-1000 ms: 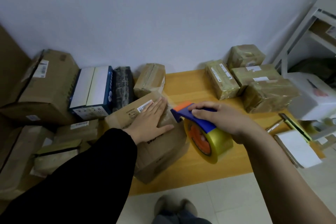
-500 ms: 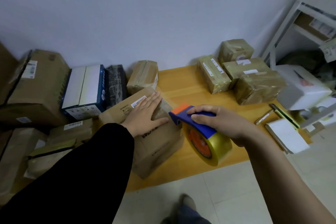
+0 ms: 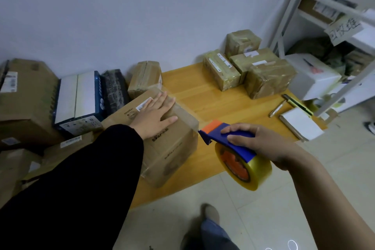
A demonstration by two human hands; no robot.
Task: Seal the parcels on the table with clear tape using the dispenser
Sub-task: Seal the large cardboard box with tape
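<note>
1. Nearest, low down: a shoe (image 3: 211, 212) & a jeans leg on the pale tile floor, just in front of the table (image 3: 203, 95) edge.
2. The right hand (image 3: 261, 142) has its fingers curled round the blue handle of the dispenser (image 3: 233, 140). It holds it in the air at the table's front edge, w/ the yellowish tape roll (image 3: 249, 172) hanging below.
3. The dispenser's orange front end is just beside the right corner of a cardboard parcel (image 3: 168, 148).
4. A strip of clear tape (image 3: 187, 117) lies over the parcel's top right edge & reaches toward that orange end.
5. The left hand (image 3: 156, 115), in a black sleeve (image 3: 81, 178), presses flat on the parcel top, fingers straight & a little spread, holding nothing.
6. This parcel sits at the front left part of the table, touching other boxes on its left.
7. Right side, mid table: a white notepad (image 3: 300, 124), a pen (image 3: 277, 108) & a yellow-green cutter (image 3: 298, 103), close together.
8. Further back: four taped parcels (image 3: 267, 79) in a group at the right, one more brown parcel (image 3: 145, 77) near the wall.
9. Left: a blue-white box (image 3: 79, 97), a dark wrapped pack (image 3: 114, 87), a big carton (image 3: 26, 95).
10. Far right: a white shelf frame (image 3: 288, 18) w/ a white box (image 3: 312, 75) below.
</note>
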